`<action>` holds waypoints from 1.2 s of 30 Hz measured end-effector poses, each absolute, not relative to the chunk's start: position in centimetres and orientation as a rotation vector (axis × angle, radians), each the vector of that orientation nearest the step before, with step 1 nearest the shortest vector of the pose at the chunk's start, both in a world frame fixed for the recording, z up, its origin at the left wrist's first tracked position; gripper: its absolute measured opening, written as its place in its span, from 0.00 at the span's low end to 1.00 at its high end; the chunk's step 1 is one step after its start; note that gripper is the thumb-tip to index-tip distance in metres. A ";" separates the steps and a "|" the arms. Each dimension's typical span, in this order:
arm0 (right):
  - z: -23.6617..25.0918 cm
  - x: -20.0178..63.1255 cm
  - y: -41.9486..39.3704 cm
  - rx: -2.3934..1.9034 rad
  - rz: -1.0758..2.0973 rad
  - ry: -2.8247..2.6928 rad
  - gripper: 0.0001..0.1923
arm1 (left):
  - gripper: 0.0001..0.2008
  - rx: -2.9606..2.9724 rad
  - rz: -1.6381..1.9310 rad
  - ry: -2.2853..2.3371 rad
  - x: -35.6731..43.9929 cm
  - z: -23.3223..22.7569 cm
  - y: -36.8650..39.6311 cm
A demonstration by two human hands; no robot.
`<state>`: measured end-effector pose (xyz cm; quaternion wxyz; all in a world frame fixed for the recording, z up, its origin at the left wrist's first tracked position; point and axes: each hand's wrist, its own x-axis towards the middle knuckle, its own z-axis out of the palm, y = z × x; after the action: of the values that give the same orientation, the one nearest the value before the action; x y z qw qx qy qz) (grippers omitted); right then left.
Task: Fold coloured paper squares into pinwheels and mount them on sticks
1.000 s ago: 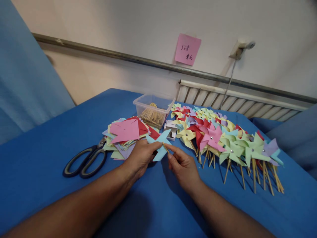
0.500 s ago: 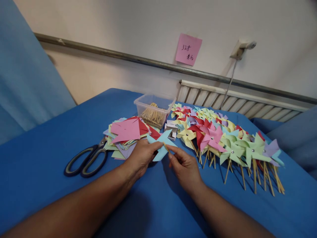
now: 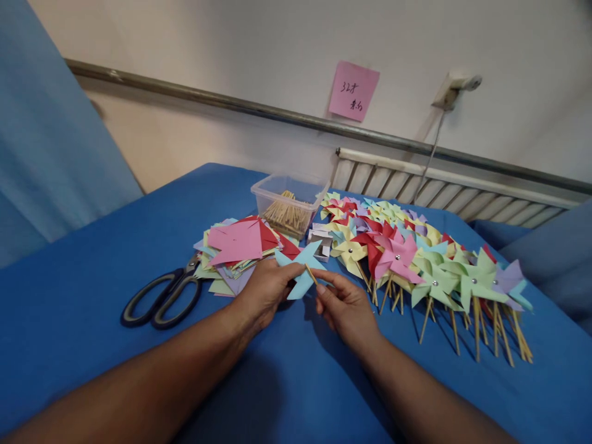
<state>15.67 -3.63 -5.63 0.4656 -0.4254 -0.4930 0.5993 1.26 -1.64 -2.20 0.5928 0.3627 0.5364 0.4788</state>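
My left hand (image 3: 267, 290) is closed on a light blue paper pinwheel (image 3: 303, 285), its thumb lying across the middle of the paper. Between the thumb and fingers of my right hand (image 3: 346, 304) is the lower end of a thin wooden stick (image 3: 311, 274). The stick's other end lies against the pinwheel's centre, by my left thumb. Left of the pinwheel is a stack of coloured paper squares (image 3: 235, 242) with slits, a pink one on top. A small white box (image 3: 319, 242) stands open just behind the pinwheel.
Large scissors (image 3: 161, 299) lie at the left, blades under the paper. A clear plastic tub (image 3: 289, 203) holds many wooden sticks. Many finished-looking pinwheels (image 3: 416, 259) cover the right side of the blue tabletop (image 3: 92, 259). Behind are a wall rail and a radiator (image 3: 444, 182).
The fingers of my right hand have slid slightly down along the stick, baring more of it. My left hand and the pinwheel stay almost where they were.
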 end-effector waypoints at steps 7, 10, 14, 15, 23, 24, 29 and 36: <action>-5.6 15.7 -3.6 -1.011 1.534 -1.161 0.27 | 0.07 0.867 1.112 1.252 1.1 -2.4 -1.7; -5.5 15.8 -3.6 -1.003 1.587 -1.134 0.29 | 0.08 0.856 1.087 1.286 1.1 -2.4 -1.6; -5.5 15.9 -3.5 -1.006 1.611 -1.136 0.30 | 0.08 0.858 1.082 1.281 1.0 -2.5 -1.6; -5.5 15.9 -3.5 -1.007 1.610 -1.143 0.30 | 0.09 0.856 1.084 1.278 1.0 -2.6 -1.6; -5.3 15.9 -3.6 -1.031 1.552 -1.222 0.29 | 0.08 0.838 1.103 1.280 1.0 -2.4 -1.7; -5.3 15.9 -3.6 -1.036 1.533 -1.242 0.29 | 0.08 0.838 1.103 1.283 1.0 -2.4 -1.7; -5.6 16.1 -3.5 -1.060 1.450 -1.309 0.26 | 0.06 0.833 1.113 1.258 1.1 -2.2 -1.6; -6.0 16.1 -3.6 -1.086 1.333 -1.402 0.22 | 0.06 0.840 1.106 1.278 1.1 -2.3 -1.5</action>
<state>16.14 -3.55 -5.95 0.4453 -0.4385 -0.5658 0.5379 1.07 -1.53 -2.33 0.5868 0.3604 0.5484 0.4744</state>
